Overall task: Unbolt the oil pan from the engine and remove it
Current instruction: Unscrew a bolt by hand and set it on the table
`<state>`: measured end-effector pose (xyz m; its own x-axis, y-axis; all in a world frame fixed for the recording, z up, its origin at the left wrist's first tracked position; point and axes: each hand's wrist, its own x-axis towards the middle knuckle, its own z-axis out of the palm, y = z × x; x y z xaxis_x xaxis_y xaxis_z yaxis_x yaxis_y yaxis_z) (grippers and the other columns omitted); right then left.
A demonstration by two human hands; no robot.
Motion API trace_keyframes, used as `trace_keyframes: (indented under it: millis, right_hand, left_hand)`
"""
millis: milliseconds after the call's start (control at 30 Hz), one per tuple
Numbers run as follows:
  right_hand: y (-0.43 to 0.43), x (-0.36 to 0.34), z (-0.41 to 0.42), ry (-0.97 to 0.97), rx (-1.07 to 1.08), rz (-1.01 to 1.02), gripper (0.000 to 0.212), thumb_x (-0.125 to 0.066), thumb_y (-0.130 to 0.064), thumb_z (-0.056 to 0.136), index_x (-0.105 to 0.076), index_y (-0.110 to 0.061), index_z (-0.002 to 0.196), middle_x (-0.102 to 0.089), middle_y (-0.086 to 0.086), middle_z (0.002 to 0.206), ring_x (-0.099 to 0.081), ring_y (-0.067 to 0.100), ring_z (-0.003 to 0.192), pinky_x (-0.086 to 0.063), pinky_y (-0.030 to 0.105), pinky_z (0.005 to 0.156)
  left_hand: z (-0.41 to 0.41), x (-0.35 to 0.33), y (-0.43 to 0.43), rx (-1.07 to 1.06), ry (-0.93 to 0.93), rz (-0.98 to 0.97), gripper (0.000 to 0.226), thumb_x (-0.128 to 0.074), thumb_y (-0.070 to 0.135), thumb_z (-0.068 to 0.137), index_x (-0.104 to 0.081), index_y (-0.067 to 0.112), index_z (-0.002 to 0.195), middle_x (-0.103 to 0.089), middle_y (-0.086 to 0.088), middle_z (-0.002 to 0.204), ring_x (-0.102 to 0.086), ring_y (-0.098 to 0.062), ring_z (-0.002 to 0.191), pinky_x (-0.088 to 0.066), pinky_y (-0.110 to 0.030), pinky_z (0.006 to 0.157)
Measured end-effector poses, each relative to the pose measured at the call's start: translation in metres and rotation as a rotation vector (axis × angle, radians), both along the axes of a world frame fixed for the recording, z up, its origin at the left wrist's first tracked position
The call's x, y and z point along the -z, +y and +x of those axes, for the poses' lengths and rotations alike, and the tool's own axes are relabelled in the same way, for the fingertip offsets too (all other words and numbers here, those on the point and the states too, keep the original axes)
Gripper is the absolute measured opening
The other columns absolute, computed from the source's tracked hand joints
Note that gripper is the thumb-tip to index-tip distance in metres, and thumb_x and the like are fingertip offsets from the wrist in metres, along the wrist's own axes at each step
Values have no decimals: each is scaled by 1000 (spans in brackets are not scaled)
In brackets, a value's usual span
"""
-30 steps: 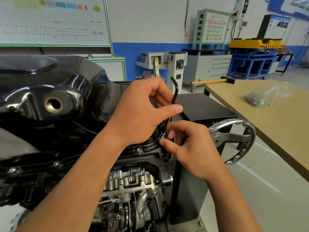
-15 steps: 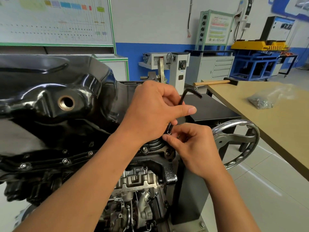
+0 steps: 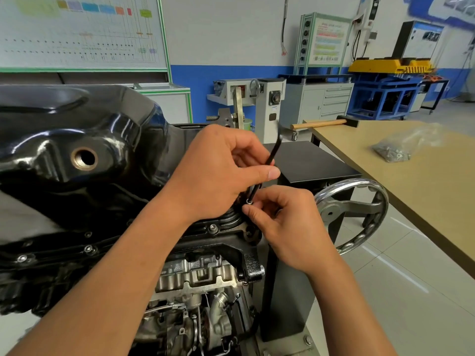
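The oil pan [image 3: 77, 140] sits black and glossy on top of the upturned engine [image 3: 200, 273]. Its flange runs along the engine's near edge, and several flange bolts [image 3: 88, 249] are in place there, so the pan is not yet free to lift.

The work is at the engine's right-hand end, just beside the dark column of the stand. The left hand [image 3: 221, 173] has its fingers curled round the shaft of a hex key [image 3: 272, 152], with the thumb laid out straight across it. The key's long axis slants from its lower tip at a small bolt [image 3: 248, 201] up and to the right, away from the person, and the upper end stands clear above the knuckles.

The right hand [image 3: 288, 227] comes in from below and to the right, thumb and forefinger pinched at the bolt where the key's tip meets it. Whether the tip is seated in the head is too small to tell.

The bolt lies under the left hand and at the right fingertips — the right hand is the nearer. Any turn has to run about that slanted shaft, and the handwheel [image 3: 359, 209] to the right looks well apart from it.
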<state>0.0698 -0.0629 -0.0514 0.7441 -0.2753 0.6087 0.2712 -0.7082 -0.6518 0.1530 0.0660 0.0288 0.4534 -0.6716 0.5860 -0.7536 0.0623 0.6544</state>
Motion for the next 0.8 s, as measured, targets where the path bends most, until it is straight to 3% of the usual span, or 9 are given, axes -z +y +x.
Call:
trace_keyframes:
  millis: [100,233,367,500,600,733,800]
  right_hand:
    - [2,0,0,-8,-4,26,35,-80,-17,85,-56,-39,71,-59,-10,63,-52,7,54,-40,13,54]
    - [3,3,2,-39,29,45,24,-80,-18,85,-63,-23,68,-61,-3,62,-55,16,56,-45,22,52]
    - [2,4,4,-58,30,55,25,-77,-16,87,-61,-15,67,-59,0,61,-53,16,57,-41,17,52]
    - [2,3,3,-38,20,21,18,-76,-16,88,-64,-15,74,-61,-2,64,-55,17,60,-43,19,55]
    - [2,2,2,-9,12,35,13,-77,-17,88,-68,-16,78,-63,-2,66,-56,16,59,-46,21,55]
    - [-1,2,0,32,-14,102,15,-82,-15,83,-69,-23,80,-65,-3,66,-56,6,56,-46,13,56]
    - [-1,2,1,24,-22,108,18,-83,-14,81,-69,-25,77,-65,-3,66,-54,3,56,-45,12,56]
  left_hand:
    - [-1,1,-1,-59,-54,-13,23,-86,19,73,-65,10,77,-68,-6,73,-64,-24,68,-57,-33,61]
    - [0,0,-2,-22,-47,33,18,-81,20,80,-72,29,94,-67,-2,73,-60,-22,63,-55,-29,63]
    - [1,0,0,37,-30,140,19,-71,21,90,-73,36,101,-75,-9,90,-69,-28,84,-57,-41,84]
    - [4,-3,13,169,41,256,24,-63,13,95,-71,30,109,-76,14,99,-70,1,97,-52,-13,88]
    - [7,-6,18,155,38,262,23,-64,12,94,-71,28,110,-76,16,98,-70,1,95,-51,-10,84]
    - [2,0,8,33,45,89,10,-76,14,84,-78,21,91,-76,9,75,-68,-2,62,-52,-13,62]
    - [-1,3,3,-40,-14,12,5,-83,18,77,-79,20,81,-74,9,67,-67,-4,57,-52,-17,57]
